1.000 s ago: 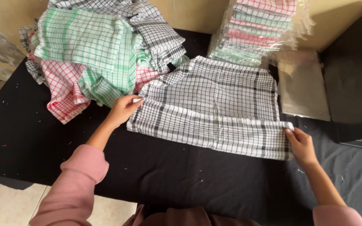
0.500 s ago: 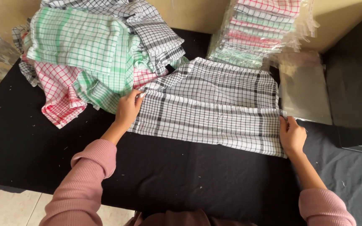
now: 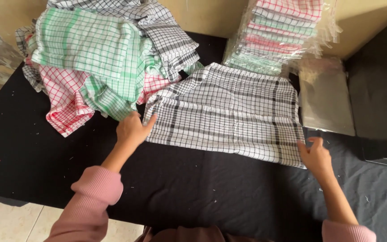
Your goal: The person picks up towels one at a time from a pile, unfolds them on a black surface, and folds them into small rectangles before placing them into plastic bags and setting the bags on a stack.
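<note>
A stack of wrapped cloths [image 3: 287, 36] is sitting at the far right of the surface [image 3: 229, 192], against the wall. The wrapping is clear, glossy film, and the cloths inside are showing as flat layers of pink, green and white check. Just in front of the stack, to the right, a pile of flat clear bags [image 3: 327, 105] is lying on the black covering; whether the bags are holding anything cannot be told. A dark box-shaped object [image 3: 379, 103] is standing at the right edge, touching the bags' side.

A black-and-white checked cloth [image 3: 229, 114] is lying spread flat on the middle of the surface, between the two hands. The left hand [image 3: 133, 129] is resting at the cloth's near left corner with the fingers extended and lightly bent; the fingertips are touching the edge of the cloth, and no closed grasp is visible. The right hand [image 3: 315, 154] is sitting at the cloth's near right corner with the fingers curled and slightly blurred; whether it is pinching the corner cannot be told.

A loose heap of cloths [image 3: 95, 58] is lying at the far left, with green, pink and black checks overlapping. Its near edge is just beside the left hand.
</note>
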